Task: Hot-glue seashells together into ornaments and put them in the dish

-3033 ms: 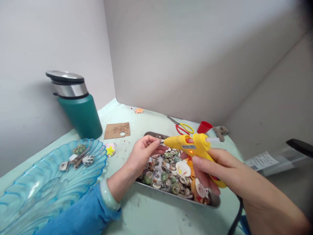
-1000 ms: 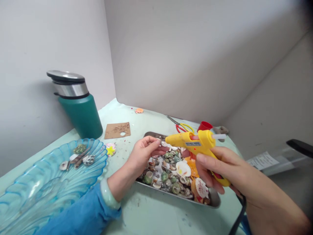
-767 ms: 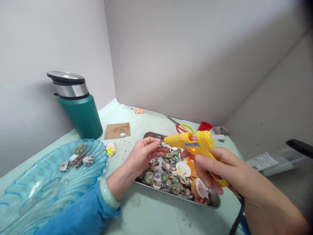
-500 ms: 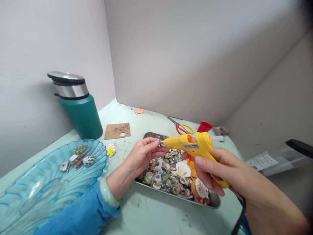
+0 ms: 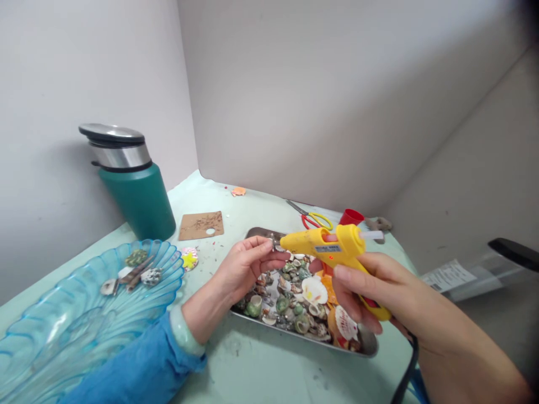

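Note:
My right hand is wrapped round the handle of a yellow glue gun, a clear glue stick poking out of its back. The gun's nozzle points left at the fingertips of my left hand. Those fingers pinch something small and greyish at the nozzle; its kind is too small to make out, perhaps a shell. Both hands are above a metal tray full of shells: green snail shells, a white scallop shell and a reddish striped one.
At the left lies a blue scalloped plate with several shells. Behind it stands a green bottle. Further back are a cardboard piece, scissors, a red cup and an orange piece. A black cord hangs from the glue gun.
The view has shifted very slightly. The glue gun's nozzle has edged a little away from the pinched piece; both hands otherwise keep their grip.

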Action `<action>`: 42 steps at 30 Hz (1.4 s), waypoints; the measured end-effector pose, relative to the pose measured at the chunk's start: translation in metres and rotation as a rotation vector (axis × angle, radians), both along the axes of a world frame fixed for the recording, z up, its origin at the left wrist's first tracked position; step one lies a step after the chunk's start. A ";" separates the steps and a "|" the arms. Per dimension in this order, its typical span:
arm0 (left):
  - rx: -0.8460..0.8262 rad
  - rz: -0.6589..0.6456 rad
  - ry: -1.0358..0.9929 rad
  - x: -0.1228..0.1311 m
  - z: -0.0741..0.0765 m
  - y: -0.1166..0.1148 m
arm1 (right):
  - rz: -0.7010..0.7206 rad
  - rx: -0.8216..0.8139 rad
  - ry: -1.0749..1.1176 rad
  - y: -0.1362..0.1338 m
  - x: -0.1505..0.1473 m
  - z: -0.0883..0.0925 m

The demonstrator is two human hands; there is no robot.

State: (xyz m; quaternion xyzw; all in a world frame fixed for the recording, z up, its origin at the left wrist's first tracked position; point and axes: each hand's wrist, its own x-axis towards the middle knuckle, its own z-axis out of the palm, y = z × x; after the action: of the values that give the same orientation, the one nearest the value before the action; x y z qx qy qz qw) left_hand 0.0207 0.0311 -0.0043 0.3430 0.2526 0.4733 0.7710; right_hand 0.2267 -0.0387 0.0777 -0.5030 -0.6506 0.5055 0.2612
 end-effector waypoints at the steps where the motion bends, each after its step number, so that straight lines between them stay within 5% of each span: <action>1: 0.002 -0.002 0.002 0.000 0.000 0.000 | -0.008 -0.004 0.009 0.000 0.000 0.000; 42: 0.009 -0.012 0.012 0.001 0.002 -0.001 | -0.003 0.020 -0.012 0.000 -0.001 0.001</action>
State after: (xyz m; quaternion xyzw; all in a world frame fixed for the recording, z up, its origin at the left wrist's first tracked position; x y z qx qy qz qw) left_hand 0.0214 0.0299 -0.0022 0.3509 0.2528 0.4678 0.7708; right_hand 0.2252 -0.0392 0.0789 -0.5044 -0.6565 0.4954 0.2628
